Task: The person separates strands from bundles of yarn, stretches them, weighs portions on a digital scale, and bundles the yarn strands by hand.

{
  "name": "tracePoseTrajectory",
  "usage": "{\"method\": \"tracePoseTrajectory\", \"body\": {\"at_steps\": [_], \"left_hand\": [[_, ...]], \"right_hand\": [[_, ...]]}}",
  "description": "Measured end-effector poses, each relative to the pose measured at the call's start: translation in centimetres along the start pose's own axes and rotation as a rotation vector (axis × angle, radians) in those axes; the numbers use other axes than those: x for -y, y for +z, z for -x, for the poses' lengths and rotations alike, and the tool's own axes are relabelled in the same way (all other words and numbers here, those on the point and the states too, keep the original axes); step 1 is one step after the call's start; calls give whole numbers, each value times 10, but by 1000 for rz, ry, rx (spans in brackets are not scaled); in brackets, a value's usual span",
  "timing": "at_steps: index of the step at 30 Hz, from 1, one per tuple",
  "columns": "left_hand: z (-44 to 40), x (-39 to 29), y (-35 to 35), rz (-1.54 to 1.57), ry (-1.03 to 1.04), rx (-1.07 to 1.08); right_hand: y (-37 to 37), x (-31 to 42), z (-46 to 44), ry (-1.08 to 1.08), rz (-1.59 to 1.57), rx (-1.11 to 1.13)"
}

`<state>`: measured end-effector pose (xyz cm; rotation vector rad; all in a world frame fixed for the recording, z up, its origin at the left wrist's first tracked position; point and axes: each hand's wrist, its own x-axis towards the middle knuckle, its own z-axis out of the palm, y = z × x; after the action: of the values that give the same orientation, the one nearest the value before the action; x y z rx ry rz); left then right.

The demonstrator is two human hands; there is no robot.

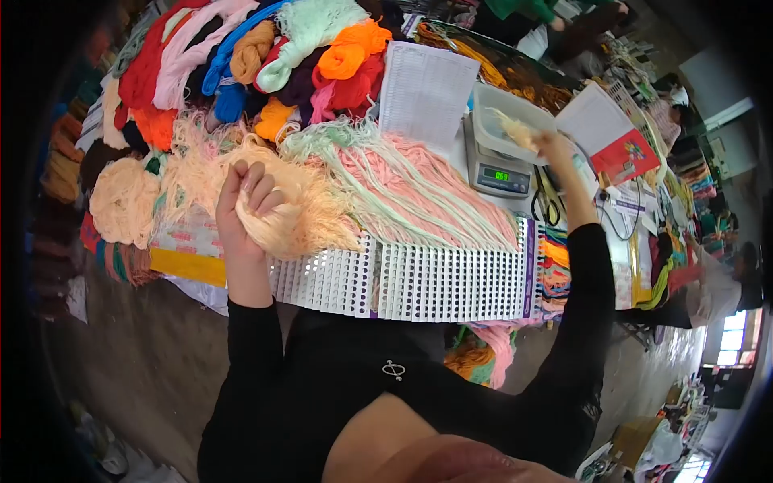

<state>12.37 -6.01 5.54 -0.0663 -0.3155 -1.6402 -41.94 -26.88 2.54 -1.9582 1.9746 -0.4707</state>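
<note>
My left hand (251, 193) is closed around a thick bundle of peach yarn (310, 217), its cut ends fanning out to the right. At the scale, my right hand (552, 150) pinches a small tuft of pale peach yarn (517, 129) over the clear plastic tub (493, 98). I cannot tell whether the tuft touches the tub's bottom. The tub sits on a digital scale (477, 167) with a lit green display. Pink and mint yarn strands (419, 193) lie between my hands, partly across the white perforated boards (451, 278).
Many coloured yarn skeins (241, 60) are heaped at the back left. A printed sheet (427, 92) stands beside the scale. Black scissors (547, 201) lie near my right forearm, and a red-and-white booklet (612, 137) is further right. Other people are in the background.
</note>
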Motion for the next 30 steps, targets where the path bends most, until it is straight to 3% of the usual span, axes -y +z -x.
{"method": "tracePoseTrajectory", "body": {"at_steps": [1,2,5,10,14,18,24,30], "left_hand": [[0,0,1,-4,14,-13],[-1,0,2,-9,27,-25],[-3,4,2,-15,4,-35],[-10,16,0,-15,-28,-24],[-13,26,5,2,-60,-56],[-11,29,10,-13,-83,-40],[-3,22,12,-43,-70,-31],[-3,25,14,-37,-99,-38]], "right_hand": [[35,-28,5,-67,157,-20],[40,4,42,77,161,-32],[58,8,82,-216,102,-361],[44,68,127,-241,-440,-385],[23,165,185,-147,-1244,80],[23,217,216,-195,-1679,610],[26,253,229,-263,-1816,899],[21,269,239,-298,-1985,1044]]}}
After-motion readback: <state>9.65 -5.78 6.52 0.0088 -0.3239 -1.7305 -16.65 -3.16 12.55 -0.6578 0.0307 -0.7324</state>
